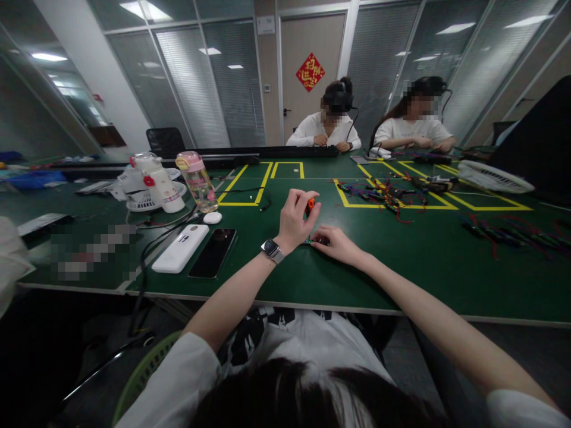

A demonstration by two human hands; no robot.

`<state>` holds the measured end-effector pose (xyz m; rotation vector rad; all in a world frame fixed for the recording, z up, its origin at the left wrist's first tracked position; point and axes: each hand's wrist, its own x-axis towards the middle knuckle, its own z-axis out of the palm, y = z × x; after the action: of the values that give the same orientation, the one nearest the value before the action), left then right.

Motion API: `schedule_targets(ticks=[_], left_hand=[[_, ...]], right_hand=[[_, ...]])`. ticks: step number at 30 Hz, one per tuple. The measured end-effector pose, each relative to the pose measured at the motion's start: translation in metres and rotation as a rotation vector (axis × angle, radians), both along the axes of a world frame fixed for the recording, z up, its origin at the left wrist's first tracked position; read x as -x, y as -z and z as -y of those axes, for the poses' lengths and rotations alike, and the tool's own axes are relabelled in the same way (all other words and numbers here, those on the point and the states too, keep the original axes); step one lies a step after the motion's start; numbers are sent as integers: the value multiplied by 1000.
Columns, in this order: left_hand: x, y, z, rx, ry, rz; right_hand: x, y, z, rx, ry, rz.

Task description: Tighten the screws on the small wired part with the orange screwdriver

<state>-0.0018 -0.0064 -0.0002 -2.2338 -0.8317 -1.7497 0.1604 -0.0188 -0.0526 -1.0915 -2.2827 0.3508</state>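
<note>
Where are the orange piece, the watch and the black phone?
Orange piece [311,205]: head view, its visible side, at the left hand [293,220].
Watch [269,247]: head view, on its face.
Black phone [213,254]: head view, middle of its upper surface.

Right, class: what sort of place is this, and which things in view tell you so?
Probably a shared workroom in an office building: a long green table marked out with yellow tape, bundles of thin coloured wires lying on it, and glass partitions with blinds behind.
</note>
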Motion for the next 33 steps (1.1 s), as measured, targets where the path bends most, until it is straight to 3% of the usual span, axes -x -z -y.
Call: schedule_targets(ticks=[9,24,33], left_hand=[[2,-3,3,50,92,-26],[1,-3,-1,1,11,-15],[2,-2,2,61,71,-34]], right_hand=[[0,0,0,7,-9,-11],[0,-2,1,22,-4,-12],[0,-2,1,6,-8,-18]])
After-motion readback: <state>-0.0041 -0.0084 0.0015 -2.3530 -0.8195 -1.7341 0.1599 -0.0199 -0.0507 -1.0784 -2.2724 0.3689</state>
